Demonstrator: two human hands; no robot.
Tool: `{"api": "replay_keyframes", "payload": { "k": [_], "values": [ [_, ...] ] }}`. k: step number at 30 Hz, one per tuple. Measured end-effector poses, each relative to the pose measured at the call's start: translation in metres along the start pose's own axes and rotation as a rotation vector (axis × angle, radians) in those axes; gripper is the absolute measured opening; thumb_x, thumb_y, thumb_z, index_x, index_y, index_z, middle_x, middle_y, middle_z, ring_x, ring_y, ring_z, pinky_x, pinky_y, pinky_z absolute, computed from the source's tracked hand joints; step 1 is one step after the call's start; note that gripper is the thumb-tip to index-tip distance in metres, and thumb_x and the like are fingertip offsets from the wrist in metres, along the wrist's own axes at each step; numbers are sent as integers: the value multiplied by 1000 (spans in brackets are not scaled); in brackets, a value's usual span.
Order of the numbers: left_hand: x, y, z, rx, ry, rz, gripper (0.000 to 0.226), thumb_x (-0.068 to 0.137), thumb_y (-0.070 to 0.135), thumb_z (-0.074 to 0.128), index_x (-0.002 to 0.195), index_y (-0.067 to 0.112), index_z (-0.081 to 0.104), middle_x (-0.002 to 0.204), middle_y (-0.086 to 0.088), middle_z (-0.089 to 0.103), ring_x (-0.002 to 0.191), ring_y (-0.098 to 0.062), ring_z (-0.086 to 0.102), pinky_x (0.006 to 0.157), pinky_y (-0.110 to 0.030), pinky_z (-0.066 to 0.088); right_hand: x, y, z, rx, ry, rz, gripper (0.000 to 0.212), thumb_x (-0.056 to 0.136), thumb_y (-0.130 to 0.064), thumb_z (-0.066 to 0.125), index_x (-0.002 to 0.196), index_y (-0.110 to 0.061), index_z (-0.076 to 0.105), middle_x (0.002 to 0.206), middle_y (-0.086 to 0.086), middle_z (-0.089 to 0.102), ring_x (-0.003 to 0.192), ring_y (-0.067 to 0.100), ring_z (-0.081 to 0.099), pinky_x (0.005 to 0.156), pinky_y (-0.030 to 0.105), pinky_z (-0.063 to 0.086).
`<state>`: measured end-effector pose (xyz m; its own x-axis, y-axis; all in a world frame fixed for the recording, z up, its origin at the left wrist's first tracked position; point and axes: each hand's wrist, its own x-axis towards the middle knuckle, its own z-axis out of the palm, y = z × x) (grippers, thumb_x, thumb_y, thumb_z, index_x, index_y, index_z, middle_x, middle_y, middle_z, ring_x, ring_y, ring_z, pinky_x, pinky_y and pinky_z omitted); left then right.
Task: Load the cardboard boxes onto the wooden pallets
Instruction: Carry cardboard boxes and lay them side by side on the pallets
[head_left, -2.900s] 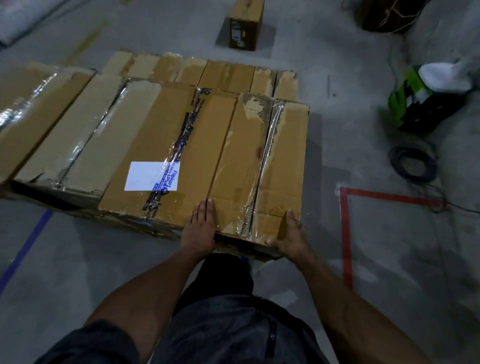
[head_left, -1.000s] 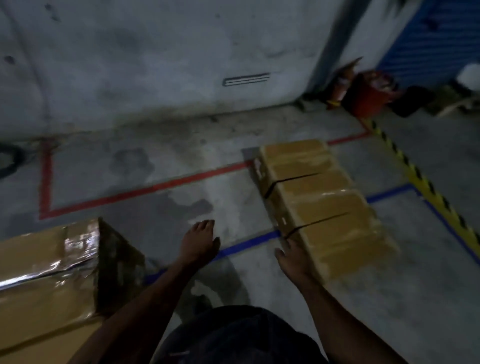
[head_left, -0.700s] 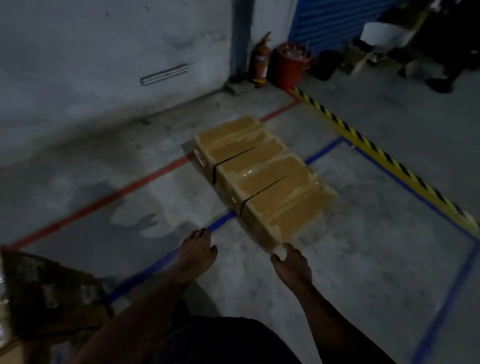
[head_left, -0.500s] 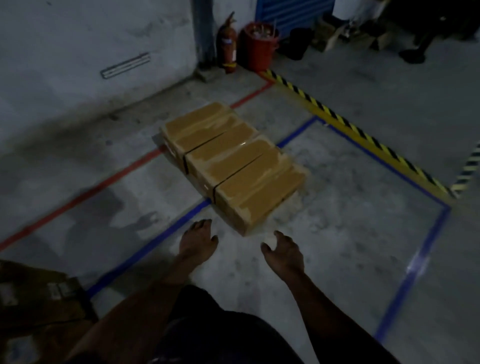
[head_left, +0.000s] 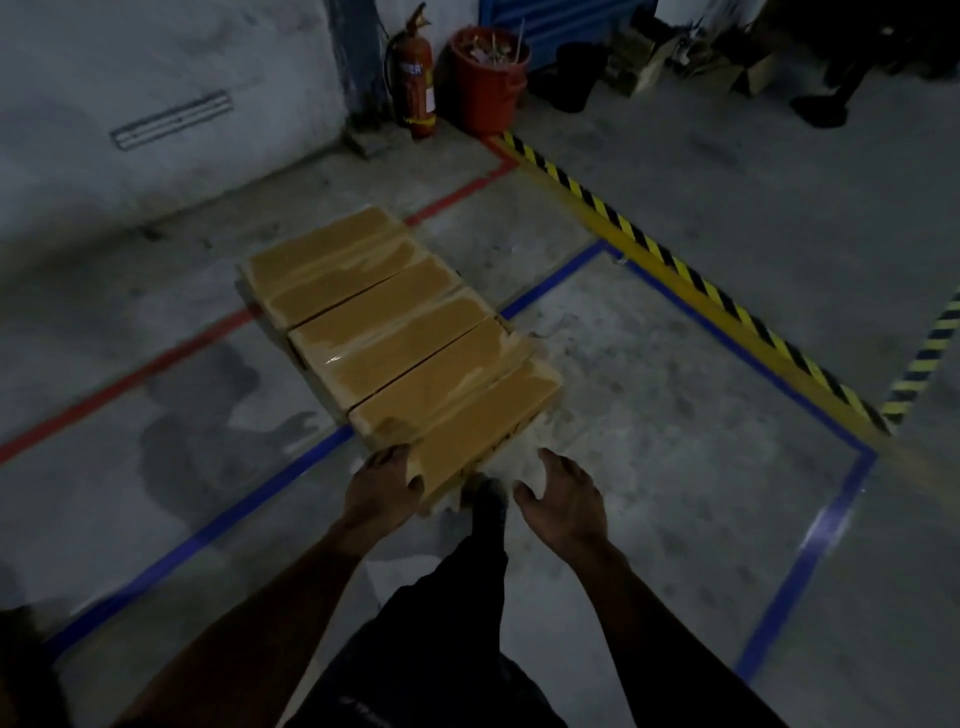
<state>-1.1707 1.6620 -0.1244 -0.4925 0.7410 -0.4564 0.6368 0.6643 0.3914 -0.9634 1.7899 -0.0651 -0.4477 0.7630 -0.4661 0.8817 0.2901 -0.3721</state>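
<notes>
Three taped cardboard boxes lie side by side in a row on the concrete floor: the nearest box (head_left: 457, 410), the middle box (head_left: 389, 338) and the far box (head_left: 332, 265). My left hand (head_left: 382, 493) is on the near left corner of the nearest box, with fingers on its side and the thumb on its end face. My right hand (head_left: 563, 499) hovers with spread fingers just right of that end and holds nothing. No pallet is in view.
A fire extinguisher (head_left: 413, 83) and a red bucket (head_left: 488, 78) stand by the wall behind the boxes. A yellow-black striped strip (head_left: 675, 270) runs diagonally to the right. Blue tape (head_left: 727, 343) and red tape (head_left: 119, 384) mark the floor. Clutter fills the back right.
I have turned away from the loaded boxes and come up to the row on the floor. Both hands have dropped toward the nearest box, and the left one now touches its corner.
</notes>
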Motion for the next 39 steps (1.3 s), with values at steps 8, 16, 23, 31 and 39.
{"api": "replay_keyframes", "payload": {
  "k": [8, 16, 23, 31, 39],
  "values": [
    [142, 51, -39, -133, 13, -196, 60, 99, 37, 50, 150, 9, 34, 148, -10, 45, 132, -28, 45, 102, -36, 41, 186, -23, -89, -114, -121, -119, 72, 95, -52, 53, 155, -21, 28, 156, 4, 36, 143, 26, 32, 115, 41, 31],
    [208, 101, -75, -278, 194, -469, 58, 99, 39, 49, 149, 13, 36, 144, -7, 49, 124, -24, 52, 95, -33, 44, 315, -75, -150, -315, -284, -405, 69, 95, -51, 52, 154, -24, 30, 155, 3, 38, 141, 26, 34, 114, 39, 32],
    [215, 139, -53, -558, 411, -858, 59, 96, 35, 54, 145, 6, 41, 142, -15, 50, 126, -30, 51, 99, -36, 42, 394, -107, -151, -546, -570, -650, 74, 83, -58, 43, 149, -25, 35, 149, 5, 45, 132, 31, 44, 108, 43, 39],
    [220, 225, -26, -1036, 696, -1317, 58, 97, 31, 54, 146, 5, 38, 148, -14, 44, 134, -30, 44, 105, -36, 38, 453, -115, -134, -804, -813, -901, 87, 70, -71, 36, 144, -24, 41, 149, 1, 43, 129, 29, 49, 104, 42, 43],
    [250, 203, 52, -1662, 869, -1606, 61, 100, 36, 50, 148, 4, 33, 152, -17, 36, 135, -34, 40, 110, -42, 36, 451, -140, -68, -836, -867, -940, 71, 95, -47, 56, 155, -22, 29, 151, 8, 43, 133, 30, 47, 104, 38, 42]
  ]
}}
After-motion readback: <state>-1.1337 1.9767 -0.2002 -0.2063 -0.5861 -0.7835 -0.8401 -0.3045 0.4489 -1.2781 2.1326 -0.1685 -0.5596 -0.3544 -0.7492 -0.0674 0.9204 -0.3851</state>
